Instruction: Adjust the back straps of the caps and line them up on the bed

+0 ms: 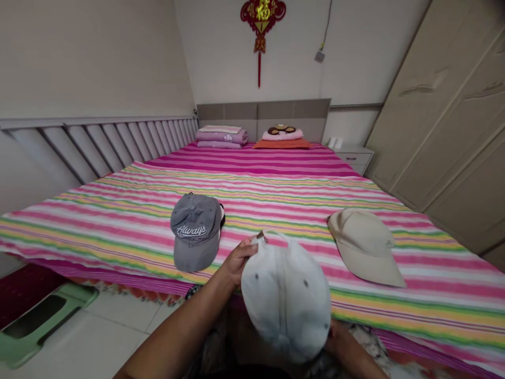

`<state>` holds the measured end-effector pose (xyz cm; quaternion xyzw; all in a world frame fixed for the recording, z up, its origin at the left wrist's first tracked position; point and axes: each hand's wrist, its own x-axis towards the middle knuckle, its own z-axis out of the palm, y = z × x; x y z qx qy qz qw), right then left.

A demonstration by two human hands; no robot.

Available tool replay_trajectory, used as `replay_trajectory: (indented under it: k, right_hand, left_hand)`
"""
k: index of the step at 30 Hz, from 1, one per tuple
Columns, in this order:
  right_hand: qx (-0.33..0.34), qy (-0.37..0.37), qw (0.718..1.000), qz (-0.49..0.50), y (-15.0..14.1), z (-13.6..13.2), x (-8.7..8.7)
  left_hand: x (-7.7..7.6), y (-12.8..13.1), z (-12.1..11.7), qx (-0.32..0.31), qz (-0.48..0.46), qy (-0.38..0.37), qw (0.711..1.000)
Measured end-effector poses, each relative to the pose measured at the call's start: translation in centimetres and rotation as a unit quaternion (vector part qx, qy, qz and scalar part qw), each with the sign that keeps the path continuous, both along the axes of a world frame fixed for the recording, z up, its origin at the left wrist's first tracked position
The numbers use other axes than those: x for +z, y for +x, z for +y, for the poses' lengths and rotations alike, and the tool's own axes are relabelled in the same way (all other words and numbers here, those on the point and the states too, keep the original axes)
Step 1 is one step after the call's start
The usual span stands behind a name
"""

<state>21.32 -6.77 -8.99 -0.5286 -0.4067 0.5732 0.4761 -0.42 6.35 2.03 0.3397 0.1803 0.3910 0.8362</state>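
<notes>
A pale, whitish baseball cap (282, 295) is held in front of me at the bed's near edge, its back strap opening turned away from me. My left hand (241, 258) is closed on the cap's rim beside the strap. My right hand (335, 337) is at the cap's lower right side, with its fingers mostly hidden behind the crown. To the left, a grey baseball cap (195, 231) with white "Always" lettering lies on the bed, brim toward me. A beige baseball cap (365, 245) rests on the right, its brim pointing to the near right.
The bed has a striped cover (272, 184). Folded purple bedding (221, 138) and a pink-and-orange stack (282, 139) sit by the headboard (229, 113). A green stool (43, 326) stands at lower left, a nightstand (353, 157) at far right.
</notes>
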Motion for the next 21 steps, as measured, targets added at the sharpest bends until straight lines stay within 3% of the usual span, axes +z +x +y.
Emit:
replay_trajectory:
  k: [4,7,9,12,16,19,21]
  right_hand:
    - [-0.055,0.058,0.996,-0.046,0.4,1.3,5.4]
    - [-0.036,0.145,0.988,-0.028,-1.7,1.7,9.5]
    - [-0.016,0.148,0.989,-0.015,-3.5,1.9,11.1]
    - [-0.015,0.116,0.992,0.055,-5.4,1.9,12.0]
    - [-0.004,0.076,0.985,0.156,-6.0,1.9,11.9]
    - [-0.006,0.064,0.983,0.172,-5.9,2.0,12.0]
    - [-0.001,0.064,0.983,0.174,-5.9,2.0,12.2]
  left_hand:
    - [0.5,0.4,-2.1,-0.094,0.032,0.023,0.995]
    - [0.5,0.4,-3.1,-0.170,0.039,0.024,0.984]
    - [0.5,0.0,-3.5,-0.224,0.020,0.030,0.974]
    - [0.4,-0.7,-4.0,-0.248,-0.009,0.027,0.968]
    - [0.3,-0.8,-4.3,-0.209,0.006,0.008,0.978]
    - [0.3,-0.4,-4.2,-0.181,0.013,0.000,0.983]
    - [0.3,-0.3,-4.1,-0.196,-0.001,-0.003,0.981]
